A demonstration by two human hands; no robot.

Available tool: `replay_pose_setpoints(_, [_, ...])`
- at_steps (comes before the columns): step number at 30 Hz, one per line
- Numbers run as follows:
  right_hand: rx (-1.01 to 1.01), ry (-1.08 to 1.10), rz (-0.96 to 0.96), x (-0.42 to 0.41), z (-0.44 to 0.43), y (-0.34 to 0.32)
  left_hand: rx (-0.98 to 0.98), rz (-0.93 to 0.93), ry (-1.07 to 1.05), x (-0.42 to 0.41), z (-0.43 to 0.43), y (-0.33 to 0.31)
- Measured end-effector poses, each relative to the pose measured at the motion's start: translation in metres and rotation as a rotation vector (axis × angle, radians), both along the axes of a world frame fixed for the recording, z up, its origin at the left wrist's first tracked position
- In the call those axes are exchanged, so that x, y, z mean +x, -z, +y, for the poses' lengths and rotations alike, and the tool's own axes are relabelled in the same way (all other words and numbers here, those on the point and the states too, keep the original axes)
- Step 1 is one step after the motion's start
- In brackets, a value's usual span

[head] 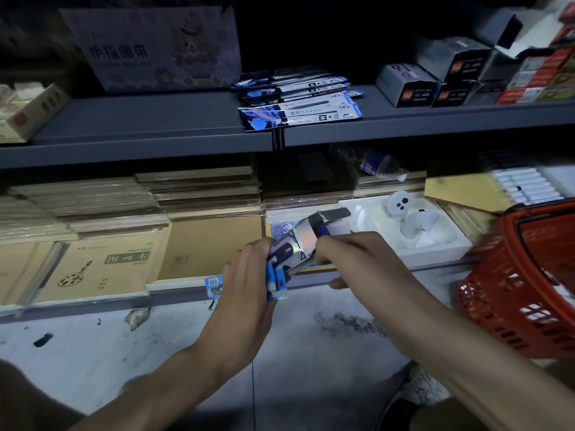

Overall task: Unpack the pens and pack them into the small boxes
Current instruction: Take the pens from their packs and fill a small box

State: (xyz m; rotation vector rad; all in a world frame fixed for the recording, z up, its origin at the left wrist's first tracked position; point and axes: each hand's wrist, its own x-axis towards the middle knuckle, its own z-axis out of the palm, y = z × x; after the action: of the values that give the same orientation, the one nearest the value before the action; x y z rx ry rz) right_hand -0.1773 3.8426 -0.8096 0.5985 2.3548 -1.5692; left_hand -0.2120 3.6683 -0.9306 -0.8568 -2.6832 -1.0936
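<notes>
The left hand [249, 275] wraps its curled fingers round the near end of a small box [303, 241], with blue-edged pen packets [275, 281] clamped in the same grip just below it. The right hand [351, 253] curls against the box's right side. Whether it also pinches a pen is hidden. From the left grip the box's long axis runs up and away to the right, ending in an open mouth with its flap raised, so the right hand is the nearer one for loading. The box looks shiny and holographic with dark print. Further packets [298, 98] lie stacked on the shelf well beyond the grip.
</notes>
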Motion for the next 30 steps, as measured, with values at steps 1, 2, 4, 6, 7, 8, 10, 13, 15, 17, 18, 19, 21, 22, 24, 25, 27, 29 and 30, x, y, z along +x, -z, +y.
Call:
replay_pose_setpoints(1, [0.0,0.007,-0.022,0.0,-0.001,-0.003,0.014,-0.003,-0.011,-0.001,0.001,0.001])
replay_pose_setpoints(2, [-0.001,0.019,-0.033,-0.001,-0.001,-0.006,0.031,-0.003,-0.015,-0.001,0.001,0.002])
replay_pose_setpoints(4, [-0.008,0.017,-0.054,-0.002,-0.001,-0.007,0.055,0.002,-0.002,-0.001,0.003,0.004])
replay_pose_setpoints(6, [-0.035,0.014,-0.109,-0.009,-0.003,-0.004,0.058,0.002,-0.008,0.0,0.004,0.004])
replay_pose_setpoints(7, [-0.03,0.003,-0.135,-0.013,-0.003,-0.002,0.058,-0.007,-0.015,0.001,0.004,0.004])
replay_pose_setpoints(8, [-0.008,-0.01,-0.153,-0.015,-0.002,-0.001,0.058,-0.016,-0.014,0.0,0.004,0.004])
replay_pose_setpoints(10, [0.035,-0.051,-0.138,-0.013,-0.001,0.0,0.056,-0.025,0.02,-0.001,0.005,0.003])
replay_pose_setpoints(13, [0.197,-0.123,0.114,0.005,0.002,-0.001,0.124,-0.069,0.101,0.0,0.008,-0.008])
replay_pose_setpoints(15, [0.385,-0.143,0.311,0.016,0.001,0.002,0.161,-0.077,0.124,0.002,0.01,-0.014])
replay_pose_setpoints(17, [0.527,-0.149,0.443,0.02,0.0,0.009,0.173,-0.085,0.129,0.004,0.012,-0.018])
replay_pose_setpoints(18, [0.567,-0.145,0.481,0.022,0.001,0.012,0.182,-0.089,0.132,0.005,0.012,-0.018])
replay_pose_setpoints(19, [0.59,-0.13,0.522,0.023,0.002,0.014,0.206,-0.104,0.132,0.005,0.012,-0.018])
replay_pose_setpoints(21, [0.563,-0.049,0.616,0.025,0.005,0.014,0.289,-0.195,0.107,0.002,0.011,-0.016])
replay_pose_setpoints(22, [0.524,-0.002,0.66,0.025,0.007,0.012,0.308,-0.22,0.083,-0.001,0.009,-0.013])
replay_pose_setpoints(24, [0.433,0.07,0.717,0.023,0.009,0.008,0.297,-0.224,0.039,-0.007,0.004,-0.004])
replay_pose_setpoints(25, [0.41,0.088,0.715,0.021,0.009,0.008,0.283,-0.212,0.012,-0.01,0.002,-0.001])
replay_pose_setpoints(27, [0.361,0.072,0.652,0.015,0.005,0.012,0.314,-0.231,-0.037,-0.013,0.001,0.003])
replay_pose_setpoints(29, [0.22,0.023,0.515,0.009,-0.007,0.021,0.312,-0.27,-0.088,-0.015,0.003,0.006])
replay_pose_setpoints(30, [0.147,0.002,0.447,0.007,-0.014,0.026,0.295,-0.293,-0.113,-0.015,0.005,0.007])
